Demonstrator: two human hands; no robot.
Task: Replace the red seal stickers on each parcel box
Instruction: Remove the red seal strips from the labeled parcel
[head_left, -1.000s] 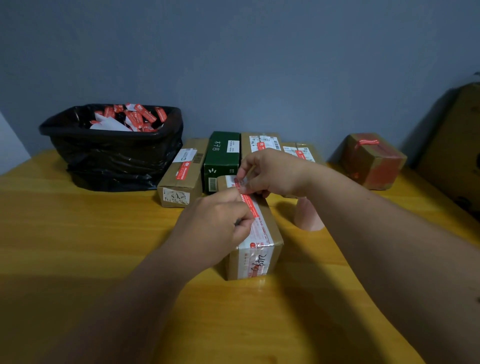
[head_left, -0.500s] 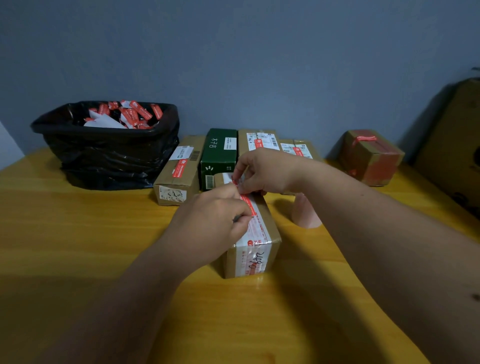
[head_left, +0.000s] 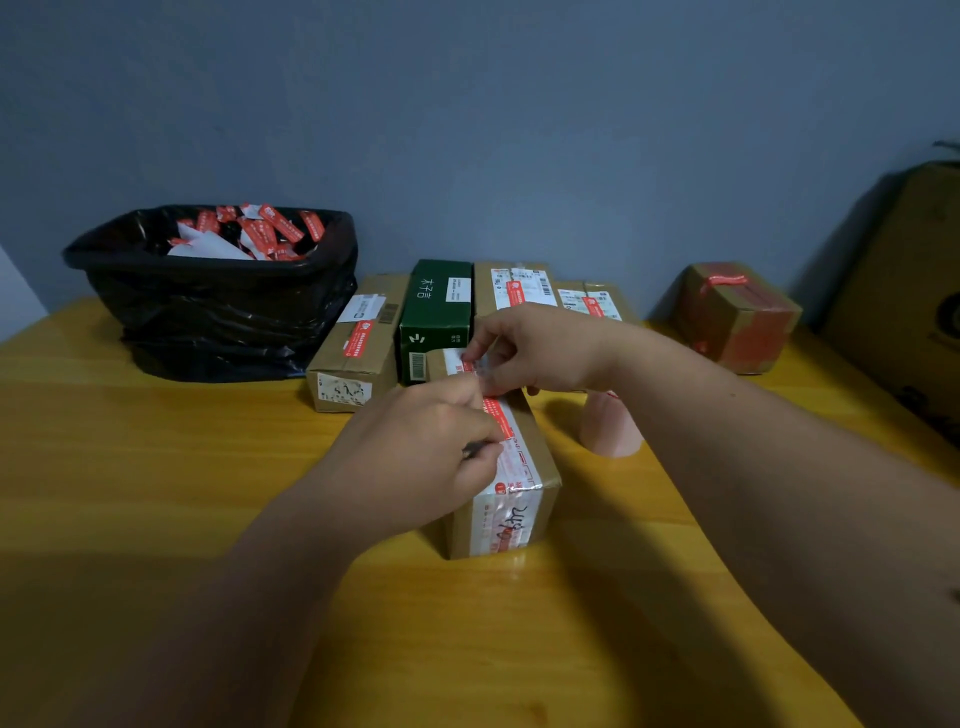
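Wooden table (head_left: 156, 493); hands (both (head_left: 415, 457) (head_left: 535, 348)) pinching red sticker (head_left: 496, 408).

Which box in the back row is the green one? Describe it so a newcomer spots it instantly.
Start at the black bin bag at the table's back left. To its right a row of boxes lines the wall; the green box is second, after a brown box. It alone is dark green with white characters on top; its neighbours are brown cardboard with red stickers.
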